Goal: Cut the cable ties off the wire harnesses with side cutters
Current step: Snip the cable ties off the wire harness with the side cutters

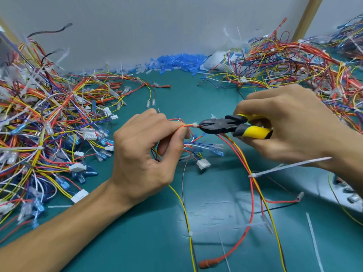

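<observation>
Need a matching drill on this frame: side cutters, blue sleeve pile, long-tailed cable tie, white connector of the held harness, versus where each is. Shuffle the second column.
Things
1. side cutters
2. blue sleeve pile
3. long-tailed cable tie
4. white connector of the held harness

Places
A. along the foot of the back wall
B. between the hands, below the wire bundle that the left hand pinches
C. gripped by the right hand, nose at a small cable tie
D. looped round red and yellow wires below the right wrist

Pairs: 1-C, 2-A, 3-D, 4-B
</observation>
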`<action>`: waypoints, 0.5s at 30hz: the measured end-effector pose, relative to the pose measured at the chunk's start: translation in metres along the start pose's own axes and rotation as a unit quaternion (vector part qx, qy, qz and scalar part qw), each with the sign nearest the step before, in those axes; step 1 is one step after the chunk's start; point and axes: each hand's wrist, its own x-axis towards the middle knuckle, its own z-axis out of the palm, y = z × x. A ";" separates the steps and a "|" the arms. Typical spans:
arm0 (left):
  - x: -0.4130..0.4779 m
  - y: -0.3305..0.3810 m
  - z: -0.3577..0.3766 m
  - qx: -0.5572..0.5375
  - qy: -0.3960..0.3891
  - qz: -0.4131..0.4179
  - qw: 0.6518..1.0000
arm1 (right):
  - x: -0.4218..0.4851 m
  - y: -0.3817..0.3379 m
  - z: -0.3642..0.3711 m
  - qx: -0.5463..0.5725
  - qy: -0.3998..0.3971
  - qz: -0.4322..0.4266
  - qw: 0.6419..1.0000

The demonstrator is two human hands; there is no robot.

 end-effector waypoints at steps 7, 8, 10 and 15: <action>0.000 0.000 -0.001 0.000 -0.002 -0.004 1.000 | -0.001 -0.006 0.002 0.003 0.006 0.036 0.999; 0.000 0.000 -0.001 0.002 -0.001 -0.004 1.000 | -0.001 -0.007 0.003 0.003 0.006 0.038 0.999; 0.000 0.000 -0.001 0.003 0.001 -0.002 1.000 | -0.001 -0.008 0.003 0.007 0.010 0.041 0.999; -0.001 -0.001 0.000 0.005 0.002 0.005 1.000 | 0.000 -0.010 0.005 0.035 0.021 0.040 0.998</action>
